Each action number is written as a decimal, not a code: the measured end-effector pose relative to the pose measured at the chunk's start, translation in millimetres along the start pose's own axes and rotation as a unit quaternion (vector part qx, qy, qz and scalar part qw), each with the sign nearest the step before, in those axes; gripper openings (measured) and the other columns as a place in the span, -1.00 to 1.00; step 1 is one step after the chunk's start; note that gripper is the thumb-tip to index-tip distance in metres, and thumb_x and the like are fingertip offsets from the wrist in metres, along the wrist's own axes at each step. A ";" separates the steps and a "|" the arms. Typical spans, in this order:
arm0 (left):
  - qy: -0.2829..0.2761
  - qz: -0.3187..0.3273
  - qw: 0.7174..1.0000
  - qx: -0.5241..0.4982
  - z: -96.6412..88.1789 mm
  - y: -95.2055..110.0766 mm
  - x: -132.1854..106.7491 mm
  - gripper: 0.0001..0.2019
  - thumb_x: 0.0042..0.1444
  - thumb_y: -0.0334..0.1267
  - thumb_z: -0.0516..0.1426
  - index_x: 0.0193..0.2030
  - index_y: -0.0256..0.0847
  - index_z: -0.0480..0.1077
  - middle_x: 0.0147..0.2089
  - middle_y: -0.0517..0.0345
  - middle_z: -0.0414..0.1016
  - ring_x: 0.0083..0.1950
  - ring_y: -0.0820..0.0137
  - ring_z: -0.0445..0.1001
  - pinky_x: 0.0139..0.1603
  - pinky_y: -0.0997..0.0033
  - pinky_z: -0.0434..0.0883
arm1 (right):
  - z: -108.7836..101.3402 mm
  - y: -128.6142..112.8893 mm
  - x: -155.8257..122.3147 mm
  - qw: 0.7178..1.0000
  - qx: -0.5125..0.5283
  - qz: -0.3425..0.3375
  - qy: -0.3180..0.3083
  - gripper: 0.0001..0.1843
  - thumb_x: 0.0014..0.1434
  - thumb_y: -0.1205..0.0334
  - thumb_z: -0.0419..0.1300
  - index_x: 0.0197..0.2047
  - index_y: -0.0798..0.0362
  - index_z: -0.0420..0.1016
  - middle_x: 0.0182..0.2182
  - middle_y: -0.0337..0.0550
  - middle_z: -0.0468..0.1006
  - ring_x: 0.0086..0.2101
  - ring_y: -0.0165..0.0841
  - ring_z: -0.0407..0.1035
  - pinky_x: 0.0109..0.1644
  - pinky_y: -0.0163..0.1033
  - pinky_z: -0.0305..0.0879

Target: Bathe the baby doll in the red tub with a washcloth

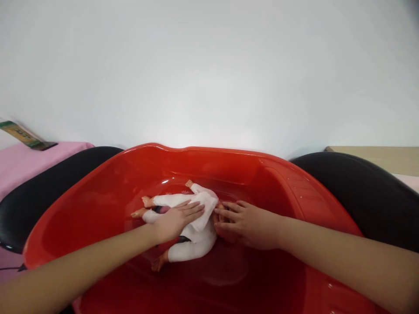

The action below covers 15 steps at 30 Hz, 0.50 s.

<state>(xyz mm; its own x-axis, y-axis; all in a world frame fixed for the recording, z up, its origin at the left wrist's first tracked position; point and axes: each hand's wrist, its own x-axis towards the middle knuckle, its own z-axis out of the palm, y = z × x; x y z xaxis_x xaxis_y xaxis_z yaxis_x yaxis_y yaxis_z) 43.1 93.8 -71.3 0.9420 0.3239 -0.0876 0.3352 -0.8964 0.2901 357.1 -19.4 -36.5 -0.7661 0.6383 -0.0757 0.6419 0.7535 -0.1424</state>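
Small white-suited plastic doll (193,249) lies in red plastic tub (108,192), beneath both hands. Flat, open left hand (175,221) presses white cloth (207,204); right hand (250,223) open over its head. Likely light, slippery: hold torso.

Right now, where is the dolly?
In the head view, the doll lies mid-frame inside the red tub, under the left hand, the right hand beside it.

We take this for a home or childcare room: red baby bathtub (288,174) at six o'clock, white wall (209,65) at twelve, pink cloth (19,163) at ten
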 end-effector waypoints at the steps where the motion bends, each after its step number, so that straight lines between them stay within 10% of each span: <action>1: -0.002 -0.003 1.000 0.014 -0.2 -10.0 -9.2 -0.25 0.24 -0.47 0.06 0.54 0.09 0.11 0.56 0.26 0.11 0.57 0.14 0.11 0.60 -0.01 0.05 | 0.3 0.0 -0.2 1.000 -0.001 0.000 0.000 -0.33 0.34 0.18 0.13 0.48 -0.08 0.20 0.52 0.10 0.04 0.42 0.20 0.05 0.29 0.40 0.25; 9: -0.063 -0.088 0.989 0.097 -3.1 -106.6 -109.7 -0.36 0.31 -0.47 -0.06 0.49 0.04 0.22 0.51 0.17 0.25 0.52 0.20 0.23 0.54 0.02 0.16 | -0.6 -1.0 0.4 1.000 0.008 0.014 -0.010 -0.30 0.29 0.21 0.17 0.47 -0.12 0.21 0.51 0.07 0.08 0.41 0.17 0.06 0.29 0.35 0.25; 15: 0.027 -0.266 0.963 0.018 -25.7 -109.8 -117.4 -0.50 0.34 -0.19 0.05 0.39 0.18 0.37 0.44 0.30 0.36 0.40 0.09 0.41 0.46 0.07 0.28 | 1.5 0.7 0.3 1.000 0.014 0.005 -0.009 -0.29 0.27 0.23 0.16 0.47 -0.05 0.23 0.50 0.13 0.08 0.42 0.22 0.05 0.26 0.41 0.26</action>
<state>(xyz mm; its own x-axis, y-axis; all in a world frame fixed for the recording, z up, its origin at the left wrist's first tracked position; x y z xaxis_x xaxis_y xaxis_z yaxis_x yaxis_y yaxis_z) -104.8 161.9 -68.4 0.6345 0.7552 -0.1647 0.7720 -0.6084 0.1841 357.3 -18.9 -38.1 -0.7606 0.6423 -0.0951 0.6481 0.7424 -0.1694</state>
